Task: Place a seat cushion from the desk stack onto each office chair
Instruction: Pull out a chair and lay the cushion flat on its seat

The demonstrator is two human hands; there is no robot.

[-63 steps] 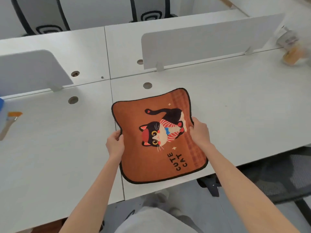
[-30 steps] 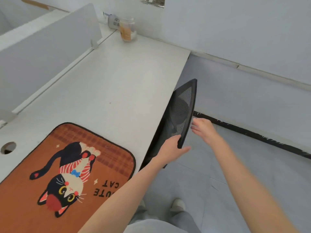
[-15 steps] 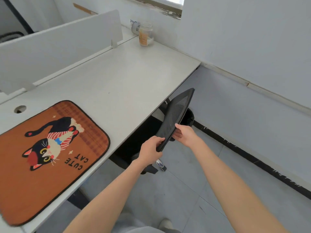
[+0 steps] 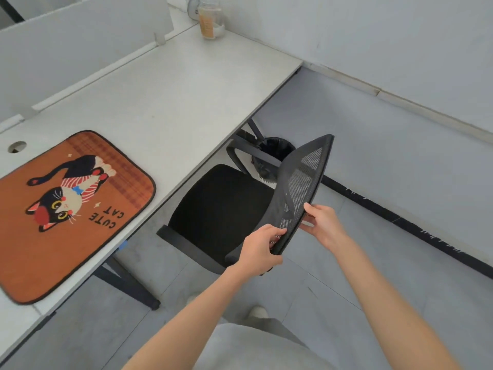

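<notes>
An orange seat cushion [image 4: 80,209] printed with a black cat and "CUTE CAT" lies flat on the white desk [image 4: 170,97], overhanging its front edge at the left. A black office chair stands beside the desk; its padded seat [image 4: 218,209] is bare and its mesh backrest [image 4: 301,188] faces me edge-on. My left hand [image 4: 260,249] grips the near top edge of the backrest. My right hand [image 4: 324,222] holds the same edge from the other side, thumb on top.
A glass jar [image 4: 210,18] stands at the desk's far corner by a white divider panel [image 4: 80,41]. A black waste bin [image 4: 274,153] sits under the desk behind the chair. The desk's dark leg [image 4: 128,287] stands at lower left. A wall with black skirting runs along the right.
Both hands left the cushion on the desk and took hold of the chair's backrest. The chair has since come out from under the desk, so its seat now shows.
</notes>
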